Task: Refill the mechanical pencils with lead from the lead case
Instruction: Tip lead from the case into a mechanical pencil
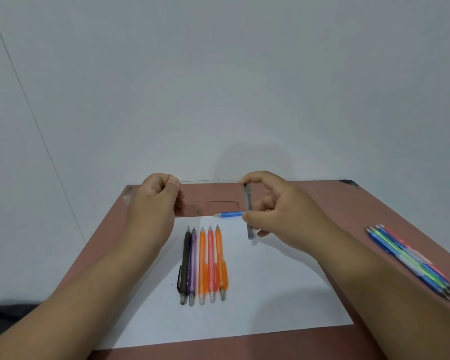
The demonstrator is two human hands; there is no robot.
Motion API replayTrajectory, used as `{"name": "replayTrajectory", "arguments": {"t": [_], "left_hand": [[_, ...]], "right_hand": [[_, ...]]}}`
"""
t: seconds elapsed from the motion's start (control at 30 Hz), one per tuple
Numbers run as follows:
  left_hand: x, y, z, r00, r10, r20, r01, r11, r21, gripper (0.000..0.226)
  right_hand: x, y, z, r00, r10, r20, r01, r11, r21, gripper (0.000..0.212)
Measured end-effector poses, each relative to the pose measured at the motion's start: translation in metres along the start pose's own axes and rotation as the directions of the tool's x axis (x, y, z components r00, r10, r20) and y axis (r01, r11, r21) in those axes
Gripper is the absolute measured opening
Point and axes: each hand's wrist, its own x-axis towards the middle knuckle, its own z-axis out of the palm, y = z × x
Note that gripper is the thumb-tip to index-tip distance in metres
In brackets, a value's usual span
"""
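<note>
no legible txt, labels or nos.

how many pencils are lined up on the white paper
5 on the white paper, side by side: black pencil, purple pencil, then three orange pencils. None look hidden.

Illumination is even, soft and moderately bright, with no glare. Faint diffuse shadows fall on the wall (244,157) behind the hands and on the white paper (270,294). Wide-angle distortion bends lines near the frame edges, and fine detail appears slightly soft throughout.
</note>
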Motion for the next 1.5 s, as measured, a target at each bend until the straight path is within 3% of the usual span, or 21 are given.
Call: {"name": "replayTrajectory", "arguments": {"t": [0.2, 0.33, 0.47, 0.53, 0.63, 0.73, 0.87, 1.03, 1.3, 1.5], "left_hand": [[0.000, -0.001, 0.001, 1.000, 0.002, -0.018, -0.002, 1.000, 0.002, 0.024], [-0.003, 0.001, 0.002, 0.999, 0.046, -0.028, -0.044, 0.997, 0.065, 0.023], [-0.007, 0.003, 0.004, 0.995, 0.103, 0.007, -0.103, 0.980, 0.170, 0.022], [-0.009, 0.003, 0.004, 0.990, 0.139, 0.034, -0.143, 0.966, 0.217, 0.023], [-0.012, 0.003, 0.006, 0.981, 0.175, 0.083, -0.189, 0.959, 0.211, 0.021], [-0.016, 0.001, 0.009, 0.965, 0.220, 0.144, -0.249, 0.939, 0.239, 0.019], [-0.022, -0.001, 0.015, 0.932, 0.296, 0.210, -0.344, 0.906, 0.248, 0.019], [-0.024, -0.001, 0.018, 0.901, 0.367, 0.229, -0.415, 0.883, 0.217, 0.019], [-0.023, -0.003, 0.019, 0.882, 0.396, 0.257, -0.447, 0.875, 0.184, 0.012], [-0.007, -0.002, 0.022, 0.897, 0.327, 0.298, -0.424, 0.827, 0.368, 0.009]], "right_hand": [[-0.001, 0.000, -0.004, 0.978, 0.063, 0.201, -0.056, 0.998, -0.039, 0.046], [-0.001, 0.003, -0.003, 0.946, 0.066, 0.318, 0.044, 0.944, -0.327, 0.054], [-0.002, 0.002, -0.003, 0.880, 0.155, 0.448, 0.057, 0.903, -0.426, 0.052], [0.000, 0.003, -0.002, 0.908, 0.153, 0.389, 0.046, 0.889, -0.456, 0.038], [0.005, 0.012, -0.002, 0.997, -0.050, 0.065, 0.072, 0.918, -0.391, 0.013], [0.008, 0.020, 0.000, 0.944, -0.302, -0.135, 0.234, 0.898, -0.373, 0.016], [0.011, 0.023, 0.011, 0.874, -0.460, -0.156, 0.346, 0.815, -0.465, 0.019], [0.011, 0.022, 0.017, 0.858, -0.487, -0.165, 0.379, 0.816, -0.436, 0.005], [0.013, 0.024, 0.014, 0.858, -0.464, -0.220, 0.334, 0.830, -0.447, 0.009], [0.017, 0.031, -0.003, 0.873, -0.277, -0.401, 0.181, 0.949, -0.260, 0.012]]}}
